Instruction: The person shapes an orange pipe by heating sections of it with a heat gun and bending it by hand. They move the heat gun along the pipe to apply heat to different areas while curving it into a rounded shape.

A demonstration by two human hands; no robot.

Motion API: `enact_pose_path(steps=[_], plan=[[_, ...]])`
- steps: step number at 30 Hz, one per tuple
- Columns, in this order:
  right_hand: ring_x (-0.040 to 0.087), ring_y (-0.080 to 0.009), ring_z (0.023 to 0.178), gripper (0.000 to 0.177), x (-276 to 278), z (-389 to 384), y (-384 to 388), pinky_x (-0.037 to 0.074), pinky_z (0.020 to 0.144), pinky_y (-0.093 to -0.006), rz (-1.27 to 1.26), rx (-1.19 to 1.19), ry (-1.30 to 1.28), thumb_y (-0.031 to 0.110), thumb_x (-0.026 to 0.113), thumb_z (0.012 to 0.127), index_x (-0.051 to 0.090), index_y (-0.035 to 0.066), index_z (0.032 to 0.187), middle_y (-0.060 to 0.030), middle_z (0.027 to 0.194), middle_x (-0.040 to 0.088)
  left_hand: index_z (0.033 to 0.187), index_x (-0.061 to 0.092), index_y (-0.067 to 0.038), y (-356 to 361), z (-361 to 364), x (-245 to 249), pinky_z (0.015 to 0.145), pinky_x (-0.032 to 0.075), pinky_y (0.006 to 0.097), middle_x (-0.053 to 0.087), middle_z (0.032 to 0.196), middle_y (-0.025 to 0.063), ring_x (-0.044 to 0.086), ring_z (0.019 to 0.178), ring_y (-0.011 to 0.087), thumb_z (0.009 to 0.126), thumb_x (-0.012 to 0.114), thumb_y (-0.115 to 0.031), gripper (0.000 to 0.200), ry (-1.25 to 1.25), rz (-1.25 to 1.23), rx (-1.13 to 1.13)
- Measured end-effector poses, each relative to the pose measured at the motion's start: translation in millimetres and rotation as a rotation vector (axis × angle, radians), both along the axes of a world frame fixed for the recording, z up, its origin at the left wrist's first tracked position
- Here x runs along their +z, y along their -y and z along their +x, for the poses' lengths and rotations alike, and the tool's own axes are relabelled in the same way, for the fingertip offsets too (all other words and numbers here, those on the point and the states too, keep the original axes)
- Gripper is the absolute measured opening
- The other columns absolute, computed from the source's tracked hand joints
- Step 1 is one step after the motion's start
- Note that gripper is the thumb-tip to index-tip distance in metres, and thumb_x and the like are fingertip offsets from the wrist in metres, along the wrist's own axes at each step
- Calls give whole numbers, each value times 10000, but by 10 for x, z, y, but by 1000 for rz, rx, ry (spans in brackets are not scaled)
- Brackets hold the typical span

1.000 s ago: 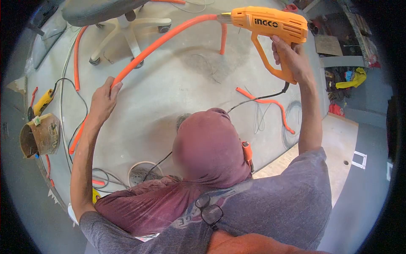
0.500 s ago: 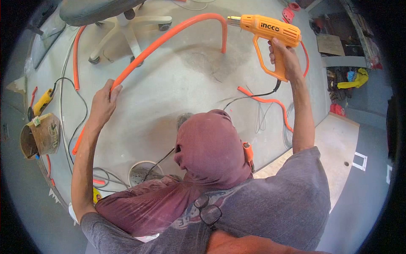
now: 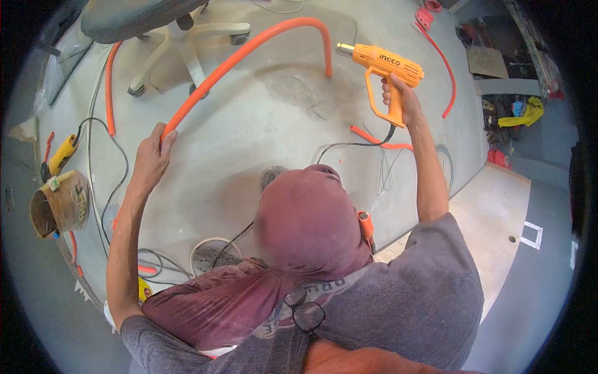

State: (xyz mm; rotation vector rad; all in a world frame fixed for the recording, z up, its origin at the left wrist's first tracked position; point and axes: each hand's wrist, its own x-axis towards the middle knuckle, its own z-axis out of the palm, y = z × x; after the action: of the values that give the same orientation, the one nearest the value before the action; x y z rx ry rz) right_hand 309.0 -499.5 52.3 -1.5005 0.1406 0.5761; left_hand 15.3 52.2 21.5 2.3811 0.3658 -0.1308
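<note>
You held one long orange pipe (image 3: 243,56). It ran from your left grip (image 3: 152,153) in the left middle of the frame, up and to the right, arched over at top centre and turned down to a free end. Your left grip was closed around the pipe near its lower stretch, fingers wrapped over it. That arm was stretched forward and nearly straight.

There was one orange heat gun (image 3: 383,62), right of top centre. Your right grip (image 3: 398,100) was closed tight on its handle. The nozzle pointed left, just beside the downturned end of the pipe but not touching it. Your right arm was raised and extended, wrist slightly bent. One black cord (image 3: 349,144) trailed from the handle's base down across the concrete floor (image 3: 268,124).

I could clearly count three other orange lengths on the floor. One upright strip (image 3: 111,87) lay at the upper left, one short piece (image 3: 380,138) sat below the gun beside the cord, and one thin curved line (image 3: 439,62) lay at the upper right. One office chair (image 3: 180,31) stood at the top left, its base touching or just beside the pipe. At the left edge sat one yellow tool (image 3: 62,153) above one rusty can (image 3: 59,206). One pair of glasses (image 3: 308,311) hung at your collar, bottom centre.
</note>
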Motion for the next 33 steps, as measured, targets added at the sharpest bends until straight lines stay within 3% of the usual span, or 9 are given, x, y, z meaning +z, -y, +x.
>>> enact_pose_path(steps=[11,25,33], plan=[[557,-77,606,284,-739,61,217,503,530,-234,54,-66,-167,355,632,1045,602,72,1042,19,775,586,1062,511,-28,11,-36,-18,597,386,422,392,654,157,420,597,271,1095,541,-344,319,-46,-38,16],[542,-63,644,370,587,-160,-74,441,542,-213,-123,27,104,369,647,1037,592,21,1150,13,826,583,1090,536,-28,-4,-36,20,608,393,424,403,661,167,430,606,286,1092,542,-327,300,-8,-16,-40],[539,-64,666,416,1051,-262,-293,443,559,-212,-240,106,223,375,678,1017,606,-6,1167,8,845,579,1082,527,-20,-10,-50,-11,626,409,428,416,677,175,448,624,305,1084,551,-307,289,31,-11,-58]])
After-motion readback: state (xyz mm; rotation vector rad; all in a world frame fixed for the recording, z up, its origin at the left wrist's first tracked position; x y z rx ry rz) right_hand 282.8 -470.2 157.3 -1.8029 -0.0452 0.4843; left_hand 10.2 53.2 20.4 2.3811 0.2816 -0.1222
